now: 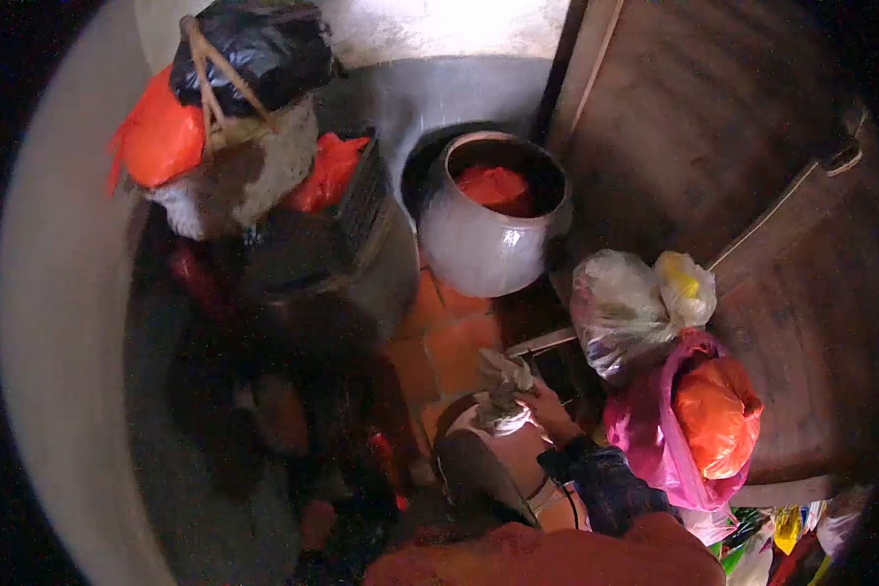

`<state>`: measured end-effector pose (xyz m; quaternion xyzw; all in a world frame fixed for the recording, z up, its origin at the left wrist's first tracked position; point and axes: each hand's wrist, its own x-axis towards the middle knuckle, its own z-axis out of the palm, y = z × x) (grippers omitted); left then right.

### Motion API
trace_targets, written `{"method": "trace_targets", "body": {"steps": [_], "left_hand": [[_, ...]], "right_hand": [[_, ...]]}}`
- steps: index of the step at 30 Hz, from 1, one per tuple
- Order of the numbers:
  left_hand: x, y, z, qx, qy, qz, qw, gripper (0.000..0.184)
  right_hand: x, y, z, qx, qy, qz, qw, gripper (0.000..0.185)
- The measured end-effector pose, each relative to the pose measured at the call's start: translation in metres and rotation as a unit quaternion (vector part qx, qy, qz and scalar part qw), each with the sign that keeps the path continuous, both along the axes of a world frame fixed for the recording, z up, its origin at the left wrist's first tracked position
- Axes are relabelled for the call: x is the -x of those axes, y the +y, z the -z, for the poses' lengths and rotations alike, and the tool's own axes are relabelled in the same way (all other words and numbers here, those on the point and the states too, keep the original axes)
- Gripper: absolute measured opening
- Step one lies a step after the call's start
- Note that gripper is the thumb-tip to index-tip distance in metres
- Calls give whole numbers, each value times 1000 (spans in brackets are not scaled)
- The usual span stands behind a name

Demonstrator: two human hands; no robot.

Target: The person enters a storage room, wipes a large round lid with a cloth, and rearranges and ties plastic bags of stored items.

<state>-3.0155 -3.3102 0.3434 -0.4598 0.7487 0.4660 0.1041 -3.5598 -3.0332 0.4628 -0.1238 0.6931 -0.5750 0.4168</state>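
Note:
My right hand (551, 414), coming out of a dark checked sleeve, is closed on a crumpled grey-white cloth (506, 391). The cloth lies against the upper edge of a rounded, brownish vessel-like object (488, 451), whose exact kind I cannot make out. Bright light falls on the cloth's lower part. In deep shadow at the lower left, a dim shape that looks like my left hand (317, 523) shows; its fingers cannot be made out. A thin red object (386, 459) is nearby, too dark to name.
A glazed pot (488, 259) with red plastic inside stands on the tiles (459, 347). Left are a dark bin (361, 259), a black bag (259, 59) and an orange-red bag (166, 132). Right are clear plastic bags (615, 303), a pink bag (645, 430) around an orange bundle (715, 415), and wooden panelling (713, 127).

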Motion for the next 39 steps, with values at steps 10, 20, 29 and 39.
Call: {"method": "trace_targets", "body": {"steps": [10,20,29,39], "left_hand": [[205,-58,-108,-227,155,-95,957,31],[559,-139,-131,-8,268,177,947,34],[735,-149,-104,-281,210,-123,928,22],[845,-210,-100,-99,339,-381,855,19]], "right_hand": [[128,-79,-89,202,13,130,971,40],[367,-184,25,-109,623,26,774,47],[405,-256,6,-44,576,-232,783,53],[458,-406,26,57,652,-367,661,41]]}}
